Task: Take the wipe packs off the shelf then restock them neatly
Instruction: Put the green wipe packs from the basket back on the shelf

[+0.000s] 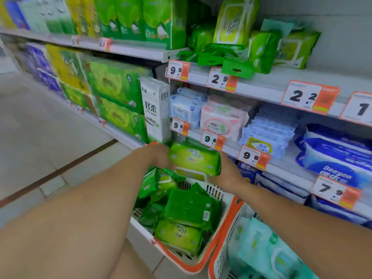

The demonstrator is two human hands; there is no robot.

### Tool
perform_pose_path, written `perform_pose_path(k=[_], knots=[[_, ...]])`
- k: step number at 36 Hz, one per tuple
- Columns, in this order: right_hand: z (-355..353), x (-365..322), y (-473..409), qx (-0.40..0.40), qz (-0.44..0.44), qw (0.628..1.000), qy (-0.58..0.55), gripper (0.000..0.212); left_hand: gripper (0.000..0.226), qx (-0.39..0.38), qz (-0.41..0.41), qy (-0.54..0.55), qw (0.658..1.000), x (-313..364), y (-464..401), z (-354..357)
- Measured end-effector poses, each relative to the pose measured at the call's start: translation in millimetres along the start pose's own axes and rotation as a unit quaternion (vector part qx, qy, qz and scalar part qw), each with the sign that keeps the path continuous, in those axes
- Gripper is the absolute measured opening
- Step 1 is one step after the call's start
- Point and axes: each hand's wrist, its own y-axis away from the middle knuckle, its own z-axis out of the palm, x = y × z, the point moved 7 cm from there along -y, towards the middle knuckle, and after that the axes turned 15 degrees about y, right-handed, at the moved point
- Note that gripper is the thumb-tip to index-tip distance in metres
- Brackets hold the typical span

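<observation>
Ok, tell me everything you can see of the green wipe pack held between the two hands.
The light green soft plastic wipe pack is a plump rectangular pouch with darker green edges and blurred print. It lies roughly level above the white and orange basket, the left hand gripping one end and the right hand the other.

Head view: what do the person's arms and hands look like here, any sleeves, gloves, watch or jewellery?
Both forearms are bare, with no sleeve in view. The left hand and right hand wear no gloves. No watch, bracelet or ring shows, though motion blur softens the fingers and the pack hides some of them.
</observation>
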Motion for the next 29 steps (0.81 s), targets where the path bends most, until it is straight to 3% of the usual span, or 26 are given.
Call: perform_pose_path(k=[2, 3, 5, 7, 10, 12, 14, 17, 20, 25, 29], knots=[[14, 24, 5, -0.092, 0.054, 0.989, 0.103, 0.082, 0.069, -0.051, -0.008, -0.126, 0.991, 10, 2, 14], [11, 34, 5, -0.089, 0.07, 0.986, 0.125, 0.091, 0.069, -0.044, 0.004, -0.138, 0.989, 18, -6, 13], [-21, 21, 6, 0.009, 0.013, 0.993, 0.116, 0.085, 0.066, 0.021, 0.044, -0.095, 0.994, 45, -18, -3], [-67, -6, 8, 0.116, -0.079, 0.984, 0.114, 0.067, 0.058, 0.115, 0.124, 0.039, 0.985, 82, -25, -28], [-153, -47, 13, 0.259, -0.171, 0.94, 0.143, 0.048, 0.043, 0.236, 0.262, 0.222, 0.909, 139, -18, -64], [-210, -68, 7, 0.337, -0.194, 0.905, 0.174, 0.048, 0.046, 0.29, 0.311, 0.263, 0.866, 173, -15, -84], [-257, -80, -14, 0.368, -0.166, 0.894, 0.192, 0.067, 0.067, 0.33, 0.325, 0.24, 0.853, 200, -22, -103], [-279, -84, -66, 0.25, -0.125, 0.92, 0.274, 0.118, 0.108, 0.351, 0.283, 0.181, 0.874, 217, -49, -121], [-266, -89, -108, 0.152, -0.143, 0.908, 0.365, 0.14, 0.125, 0.331, 0.197, 0.137, 0.912, 206, -82, -121], [-261, -111, -166, 0.124, -0.126, 0.922, 0.344, 0.136, 0.103, 0.318, 0.19, 0.138, 0.919, 196, -120, -127], [-262, -117, -200, 0.07, -0.083, 0.943, 0.313, 0.107, 0.067, 0.381, 0.251, 0.165, 0.874, 196, -127, -151]])
